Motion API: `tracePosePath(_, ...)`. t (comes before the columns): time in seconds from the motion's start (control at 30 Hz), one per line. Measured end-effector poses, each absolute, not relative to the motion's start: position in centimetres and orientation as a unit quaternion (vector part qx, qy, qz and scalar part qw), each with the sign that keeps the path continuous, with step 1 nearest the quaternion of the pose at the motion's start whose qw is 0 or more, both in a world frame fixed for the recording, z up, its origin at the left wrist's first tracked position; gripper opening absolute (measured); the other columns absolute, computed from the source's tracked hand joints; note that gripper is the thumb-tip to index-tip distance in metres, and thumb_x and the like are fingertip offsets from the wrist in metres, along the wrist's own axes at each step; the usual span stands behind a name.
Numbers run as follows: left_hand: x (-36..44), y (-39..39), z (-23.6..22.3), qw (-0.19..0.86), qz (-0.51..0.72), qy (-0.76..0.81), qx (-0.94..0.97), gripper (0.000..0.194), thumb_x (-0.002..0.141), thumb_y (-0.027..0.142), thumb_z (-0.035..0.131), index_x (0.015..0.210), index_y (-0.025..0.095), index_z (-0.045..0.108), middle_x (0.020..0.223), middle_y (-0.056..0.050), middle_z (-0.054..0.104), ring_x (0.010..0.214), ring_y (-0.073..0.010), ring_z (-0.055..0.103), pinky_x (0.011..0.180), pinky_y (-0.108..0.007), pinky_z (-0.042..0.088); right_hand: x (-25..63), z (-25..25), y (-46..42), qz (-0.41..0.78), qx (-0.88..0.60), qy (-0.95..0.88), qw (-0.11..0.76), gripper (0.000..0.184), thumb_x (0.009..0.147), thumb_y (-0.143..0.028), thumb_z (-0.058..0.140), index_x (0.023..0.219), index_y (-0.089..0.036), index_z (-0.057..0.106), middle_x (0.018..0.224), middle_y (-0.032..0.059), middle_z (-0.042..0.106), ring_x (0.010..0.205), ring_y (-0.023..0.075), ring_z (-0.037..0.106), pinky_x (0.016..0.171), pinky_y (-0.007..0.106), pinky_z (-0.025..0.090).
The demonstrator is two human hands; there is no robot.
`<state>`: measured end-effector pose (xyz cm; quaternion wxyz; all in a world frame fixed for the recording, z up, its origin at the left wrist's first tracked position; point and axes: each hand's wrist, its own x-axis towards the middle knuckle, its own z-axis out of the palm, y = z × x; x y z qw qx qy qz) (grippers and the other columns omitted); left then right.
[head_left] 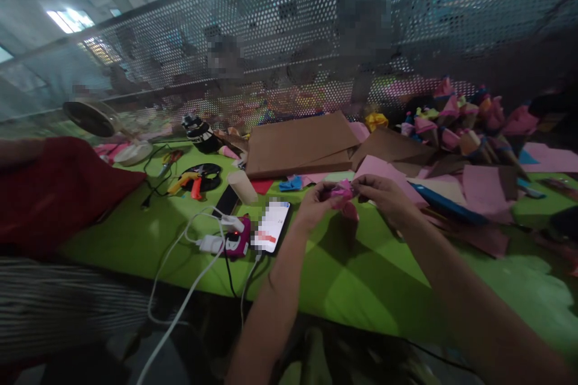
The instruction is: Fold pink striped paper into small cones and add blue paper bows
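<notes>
Between my two hands, above the green table (311, 279), is a small crumpled pink paper piece (342, 190). My left hand (316, 201) pinches it from the left. My right hand (379, 192) has its fingertips closed at the piece's right side; whatever fine part they grip is too small to make out. Just below hangs a paler pink paper part (350, 212), which seems joined to the piece, though the dim light blurs this. A phone (272, 225) with a lit screen lies left of my left hand, plugged into a white cable.
Brown cardboard (300, 144) lies behind my hands. Pink paper sheets (485, 192) and a blue case-like object (447, 204) are at right, before a heap of paper-wrapped pieces (456, 120). Left are a magenta power socket (238, 240), an orange-yellow glue gun (192, 183), and a person's red sleeve (76, 186).
</notes>
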<state>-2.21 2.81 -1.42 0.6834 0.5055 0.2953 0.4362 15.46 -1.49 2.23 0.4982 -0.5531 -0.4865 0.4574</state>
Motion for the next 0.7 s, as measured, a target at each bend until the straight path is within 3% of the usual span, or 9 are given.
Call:
tracePosePath(0.1, -2.2, 3.0, -1.6, 0.685, 0.451, 0.305, 0.483, 0.04, 0.061, 0.028, 0.094, 0.092, 0.018, 0.072, 0.098, -0.006, 0.073, 0.095, -0.0186, 0.066, 0.094, -0.038, 0.051, 15.6, 2.2, -1.5, 0.447, -0.525, -0.5, 0.523, 0.033, 0.061, -0.046, 0.08, 0.08, -0.023, 0.065, 0.074, 0.0008, 0.068, 0.072, 0.0175, 0.062, 0.07, 0.032, 0.051)
tracePosePath(0.2, -2.2, 3.2, -1.6, 0.682, 0.462, 0.32, 0.467, 0.038, 0.06, 0.023, 0.094, 0.089, 0.018, 0.071, 0.095, -0.004, 0.073, 0.093, -0.0174, 0.066, 0.096, -0.038, 0.049, 15.7, 2.2, -1.6, 0.418, -0.508, -0.522, 0.542, 0.032, 0.059, -0.043, 0.085, 0.074, -0.024, 0.065, 0.072, 0.0002, 0.068, 0.072, 0.018, 0.064, 0.072, 0.033, 0.053)
tracePosePath(0.43, -2.2, 3.1, -1.7, 0.704, 0.459, 0.307, 0.447, 0.04, 0.059, 0.02, 0.093, 0.092, 0.018, 0.07, 0.095, -0.003, 0.072, 0.091, -0.0162, 0.066, 0.093, -0.035, 0.049, 15.8, 2.3, -1.8, 0.411, -0.525, -0.552, 0.501, 0.039, 0.06, -0.052, 0.088, 0.084, -0.023, 0.078, 0.087, 0.0062, 0.079, 0.085, 0.0259, 0.073, 0.083, 0.041, 0.059)
tracePosePath(0.6, -2.1, 3.3, -2.1, 0.684, 0.465, 0.313, 0.466, 0.037, 0.064, 0.022, 0.09, 0.093, 0.02, 0.067, 0.095, -0.001, 0.069, 0.091, -0.015, 0.064, 0.091, -0.033, 0.05, 15.9, 2.5, -1.9, 0.429, -0.519, -0.549, 0.495, 0.043, 0.059, -0.058, 0.089, 0.087, -0.025, 0.081, 0.093, 0.0069, 0.081, 0.09, 0.0276, 0.074, 0.091, 0.044, 0.059)
tracePosePath(0.7, -2.1, 3.7, -2.5, 0.642, 0.487, 0.341, 0.484, 0.029, 0.07, 0.019, 0.084, 0.091, 0.02, 0.064, 0.094, -0.002, 0.068, 0.092, -0.0153, 0.064, 0.091, -0.032, 0.05, 15.8, 2.2, -1.8, 0.421, -0.521, -0.538, 0.512, 0.045, 0.065, -0.06, 0.085, 0.095, -0.026, 0.081, 0.098, 0.0071, 0.081, 0.094, 0.027, 0.074, 0.091, 0.043, 0.059)
